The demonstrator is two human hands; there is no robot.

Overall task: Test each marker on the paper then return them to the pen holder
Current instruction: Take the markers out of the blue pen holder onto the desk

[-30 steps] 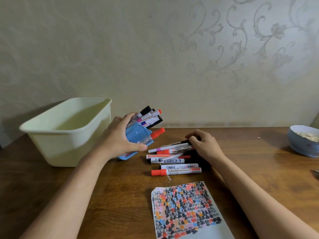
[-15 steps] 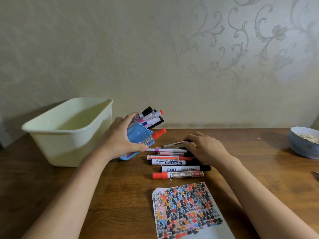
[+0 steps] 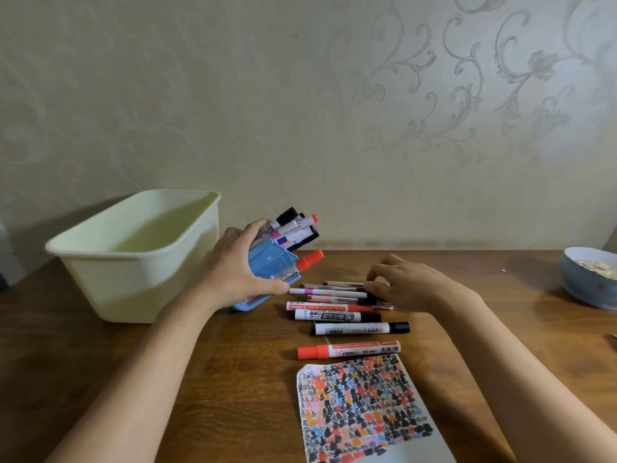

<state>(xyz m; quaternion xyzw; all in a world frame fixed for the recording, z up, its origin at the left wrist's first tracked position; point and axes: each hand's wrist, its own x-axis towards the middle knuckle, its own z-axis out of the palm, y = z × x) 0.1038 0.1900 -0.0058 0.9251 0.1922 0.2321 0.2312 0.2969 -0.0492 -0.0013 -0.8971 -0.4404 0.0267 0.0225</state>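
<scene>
Nearest: paper (image 3: 364,409) flat on wooden table (image 3: 233,396), covered w/ black, red, blue and pink test blotches, bottom strip blank.

Just beyond paper: red-capped marker (image 3: 349,350) lying crosswise, cap to left. Behind it, black-capped marker (image 3: 360,328), cap to right. Next back, black whiteboard marker (image 3: 334,316), then red marker (image 3: 329,307), both crosswise, roughly parallel. Further back, bunch of thin pens (image 3: 329,291) incl. one w/ pink band, partly under fingers.

Right hand (image 3: 410,284) over far end of the row, fingers bent down onto the thin pens; touching or pinching one, cannot tell which.

Left hand (image 3: 237,272) wrapped round blue pen holder (image 3: 270,265), thumb along near side, fingers over top. Holder tipped toward right, lower corner on or just above table, just beside left ends of loose row. Markers in holder (image 3: 293,228) sticking out up-right: black, red, pink caps; one red cap lower.

Left of holder: pale yellow plastic tub (image 3: 100,272). Far right edge: blue-grey bowl (image 3: 581,282) w/ pale contents. Behind: patterned wall (image 3: 334,111).
</scene>
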